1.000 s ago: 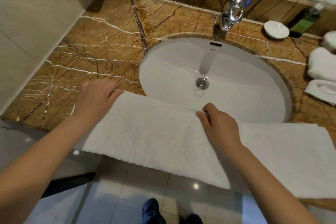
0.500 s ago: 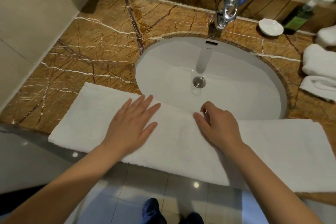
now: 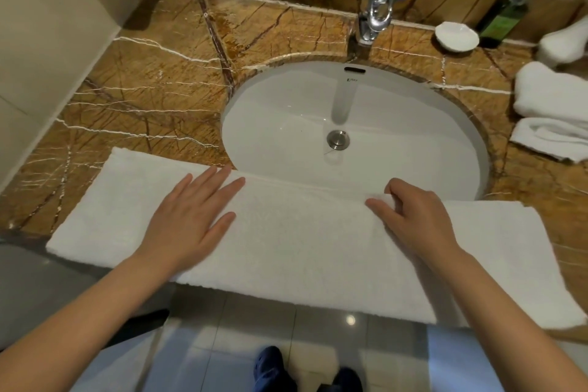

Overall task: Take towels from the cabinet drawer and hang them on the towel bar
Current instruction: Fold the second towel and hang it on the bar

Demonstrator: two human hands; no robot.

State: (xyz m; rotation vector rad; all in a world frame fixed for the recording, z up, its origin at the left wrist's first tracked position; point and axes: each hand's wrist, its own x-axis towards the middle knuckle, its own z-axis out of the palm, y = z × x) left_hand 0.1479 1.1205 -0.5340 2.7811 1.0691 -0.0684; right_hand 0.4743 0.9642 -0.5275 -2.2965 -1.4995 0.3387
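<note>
Along the table's front edge: one white towel (image 3: 302, 242), folded to a long band. Long axis runs left-right, parallel to that edge. Near long side overhangs the edge above the floor tiles (image 3: 254, 321); far long side crosses the front rim of the sink (image 3: 413, 124).

Hands: both on the towel, directly ahead and below.
- Left hand (image 3: 187, 216): flat, fingers straight and spread, palm pressing the left half.
- Right hand (image 3: 413, 219): fingers curled over the far folded edge right of centre, thumb on top. Reads as a pinch on that edge.

Key relation: the band extends well past each hand, with more free length beyond the right. Judgement: folding or smoothing step, hanging not yet done. A lift probably calls for both hands, or the ends will droop.

Towel bar and cabinet drawer: not in view.

Surface: brown veined marble table (image 3: 152, 89), glossy. Chrome faucet (image 3: 377, 9) behind the sink. Toward the back right corner, a white soap dish (image 3: 456, 36) and a green bottle (image 3: 502, 21). Folded towels (image 3: 550, 95) lie at the right edge.

Room: plain wall panel (image 3: 47, 25) on the left, dark shoes (image 3: 270, 369) on the floor.
</note>
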